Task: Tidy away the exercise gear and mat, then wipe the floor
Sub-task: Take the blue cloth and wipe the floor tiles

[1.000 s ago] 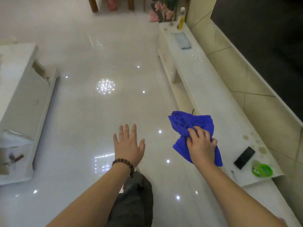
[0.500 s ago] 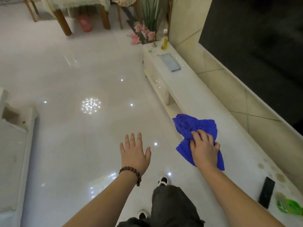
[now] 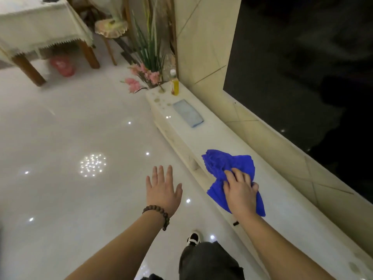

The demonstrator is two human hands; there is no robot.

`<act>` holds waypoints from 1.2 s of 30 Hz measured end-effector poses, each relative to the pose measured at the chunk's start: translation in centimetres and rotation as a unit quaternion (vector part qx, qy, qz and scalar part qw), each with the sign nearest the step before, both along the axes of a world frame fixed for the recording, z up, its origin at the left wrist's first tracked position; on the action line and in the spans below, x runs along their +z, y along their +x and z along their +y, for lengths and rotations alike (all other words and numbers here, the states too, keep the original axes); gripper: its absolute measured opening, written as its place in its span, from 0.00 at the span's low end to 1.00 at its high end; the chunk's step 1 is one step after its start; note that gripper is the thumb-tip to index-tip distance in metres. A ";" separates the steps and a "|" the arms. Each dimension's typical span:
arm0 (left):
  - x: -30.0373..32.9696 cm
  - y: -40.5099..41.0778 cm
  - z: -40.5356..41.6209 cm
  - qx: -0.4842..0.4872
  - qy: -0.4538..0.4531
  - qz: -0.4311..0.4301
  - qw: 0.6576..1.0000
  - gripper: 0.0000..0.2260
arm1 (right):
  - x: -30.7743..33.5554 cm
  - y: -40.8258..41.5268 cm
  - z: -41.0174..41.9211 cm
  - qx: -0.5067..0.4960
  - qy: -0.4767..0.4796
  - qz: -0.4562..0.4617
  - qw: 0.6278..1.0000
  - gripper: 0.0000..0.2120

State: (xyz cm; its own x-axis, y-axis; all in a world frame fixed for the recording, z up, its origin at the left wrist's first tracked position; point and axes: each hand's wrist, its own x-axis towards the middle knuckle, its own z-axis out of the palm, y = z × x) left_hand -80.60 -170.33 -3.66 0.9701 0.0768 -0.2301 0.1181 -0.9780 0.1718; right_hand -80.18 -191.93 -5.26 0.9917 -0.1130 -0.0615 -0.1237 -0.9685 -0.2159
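**Blue cloth bunched under the right hand on the low stand**

The right hand [image 3: 240,190] has its fingers curled into a crumpled blue cloth [image 3: 230,168], gripping it against the top of a long, pale low stand [image 3: 220,136] that runs along the tiled wall. Most of the cloth spills out ahead of the fingers and to their left; a smaller part trails back under the wrist.

The left hand [image 3: 162,190] hovers to the left of the right hand, palm down over the glossy white floor [image 3: 70,138], fingers straight and a little spread, holding nothing. A bracelet of dark beads [image 3: 159,214] circles its wrist.

Farther ahead of the right hand, on the same stand, lies a folded light blue cloth [image 3: 187,113]; beyond it stands a bottle of yellow liquid [image 3: 174,84] near the stand's far end. Pink flowers [image 3: 144,76] with tall green leaves rise just past that end. Well ahead of the left hand, a desk with a fringed cream cover [image 3: 38,29] stands on wooden legs, a pink object [image 3: 62,65] on the floor beneath it. To the right of the right hand, a large dark panel [image 3: 302,67] fills the wall above the stand. Below the hands show a dark trouser leg and a black-and-white shoe [image 3: 193,238].
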 end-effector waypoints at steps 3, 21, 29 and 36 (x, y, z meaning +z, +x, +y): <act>1.1 6.7 -0.8 -0.031 -0.007 -0.021 0.999 0.29 | 1.0 4.9 -0.3 -0.017 0.002 0.002 1.000 0.17; 0.3 38.2 -2.2 -0.294 -0.137 0.009 0.946 0.27 | 1.5 27.4 6.2 -0.277 0.058 0.008 0.959 0.19; 3.0 49.0 0.3 -0.307 -0.343 0.197 0.865 0.14 | 2.7 37.1 12.7 -0.390 0.174 -0.125 0.896 0.15; 4.0 50.6 0.1 -0.160 -0.550 0.394 0.719 0.13 | 3.2 41.2 14.3 -0.442 0.287 -0.195 0.827 0.18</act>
State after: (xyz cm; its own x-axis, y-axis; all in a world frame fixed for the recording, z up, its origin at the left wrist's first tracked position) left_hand -29.96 -170.20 0.35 0.4337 -0.7694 -0.4690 0.4009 -0.3014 0.8651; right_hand -38.99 -177.65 -2.08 0.4940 -0.8679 -0.0518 -0.5413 -0.2604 -0.7995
